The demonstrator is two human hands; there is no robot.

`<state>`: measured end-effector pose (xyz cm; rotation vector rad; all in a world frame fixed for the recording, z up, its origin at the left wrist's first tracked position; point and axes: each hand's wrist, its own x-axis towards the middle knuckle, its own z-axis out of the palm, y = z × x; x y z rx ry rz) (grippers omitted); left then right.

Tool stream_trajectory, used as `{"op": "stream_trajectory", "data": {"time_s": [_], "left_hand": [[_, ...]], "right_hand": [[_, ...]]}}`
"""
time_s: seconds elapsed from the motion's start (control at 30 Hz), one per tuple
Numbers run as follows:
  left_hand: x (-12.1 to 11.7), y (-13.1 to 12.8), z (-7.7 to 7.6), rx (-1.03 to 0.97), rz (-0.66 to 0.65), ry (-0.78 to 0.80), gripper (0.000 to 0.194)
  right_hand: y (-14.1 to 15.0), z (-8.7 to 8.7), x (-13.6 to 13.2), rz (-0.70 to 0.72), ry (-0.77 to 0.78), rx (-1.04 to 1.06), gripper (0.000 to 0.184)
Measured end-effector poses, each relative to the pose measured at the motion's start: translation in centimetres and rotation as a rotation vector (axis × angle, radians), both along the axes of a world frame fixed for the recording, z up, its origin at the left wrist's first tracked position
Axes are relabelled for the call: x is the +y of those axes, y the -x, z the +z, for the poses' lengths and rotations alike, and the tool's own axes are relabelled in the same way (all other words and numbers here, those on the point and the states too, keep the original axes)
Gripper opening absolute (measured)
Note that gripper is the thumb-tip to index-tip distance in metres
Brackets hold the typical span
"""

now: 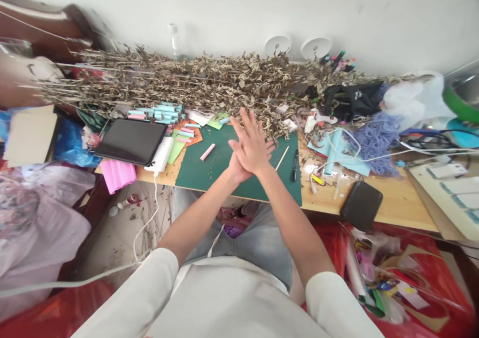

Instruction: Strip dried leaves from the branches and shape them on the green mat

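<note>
Over the dark green mat [194, 171] my two hands are laid across each other, palm against palm. My right hand [251, 146] is on top, its fingers stretched out and pointing away from me. Under it lies my left hand [239, 172], mostly covered, with its fingertips showing past the right hand's edge. Whether anything is between the palms is hidden. A small pink paper roll [207, 152] lies on the mat left of the hands. To their right are a thin wooden stick [282, 158] and a black pen [295, 166].
Dried leafy stems [209, 81] fill the table's back along the wall. At left are a black tablet [130, 141], a white power bank [160, 154] and several blue paper rolls [166, 111]. Right are a glue gun [318, 120], purple yarn [377, 141] and a black case [361, 205].
</note>
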<state>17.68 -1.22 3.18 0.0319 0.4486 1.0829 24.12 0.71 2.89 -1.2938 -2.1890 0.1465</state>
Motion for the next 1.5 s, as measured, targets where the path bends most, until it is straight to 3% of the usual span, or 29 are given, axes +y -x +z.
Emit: {"op": "stream_trajectory", "data": {"time_s": [0.07, 0.17, 0.3, 0.37, 0.47, 0.6, 0.7, 0.8, 0.9, 1.1, 1.2, 1.33, 1.5], "left_hand": [[0.3, 0.3, 0.4, -0.011, 0.003, -0.055, 0.057], [0.5, -0.1, 0.7, 0.036, 0.108, -0.112, 0.059], [-0.1, -1.3, 0.5, 0.1, 0.231, -0.097, 0.071], [-0.5, -1.0, 0.2, 0.107, 0.063, -0.068, 0.062], [-0.3, 0.5, -0.2, 0.132, -0.035, -0.085, 0.049], [0.8, 1.3, -0.2, 0.179, 0.051, -0.071, 0.051], [0.6, 0.3, 0.1, 0.215, 0.129, -0.054, 0.048], [-0.5, -0.3, 0.1, 0.191, 0.082, -0.109, 0.052], [-0.8, 0.3, -0.2, 0.204, -0.027, -0.111, 0.045], [1.0, 0.9, 0.3, 0.218, 0.163, -0.133, 0.051], [1.1, -0.1, 0.4, 0.259, 0.437, -0.154, 0.053], [0.9, 0.5, 0.0, 0.275, 0.119, -0.218, 0.049], [1.5, 1.4, -0.3, 0.26, 0.227, -0.209, 0.052]], "right_hand": [[-0.3, -0.6, 0.2, -0.003, 0.007, -0.005, 0.059], [0.4, -1.6, -0.5, -0.022, 0.051, 0.04, 0.062], [2.1, -1.5, -1.0, -0.02, 0.066, 0.125, 0.066], [1.7, -1.3, -0.2, -0.062, 0.064, 0.185, 0.065], [0.1, -1.9, 1.0, -0.091, 0.063, 0.236, 0.061], [-0.2, -3.1, 0.2, -0.001, 0.085, 0.231, 0.06], [1.5, -2.4, -1.0, 0.055, 0.039, 0.195, 0.063], [2.1, -0.9, -0.9, -0.094, 0.023, 0.191, 0.067], [1.2, -0.5, 0.0, -0.179, 0.054, 0.174, 0.065], [1.7, -2.1, -0.3, -0.034, 0.078, 0.185, 0.059], [2.8, -2.0, 0.0, -0.021, 0.105, 0.226, 0.063], [2.2, -2.4, 1.0, -0.094, 0.141, 0.267, 0.066], [2.1, -2.7, 0.6, -0.017, 0.202, 0.321, 0.068]]}}
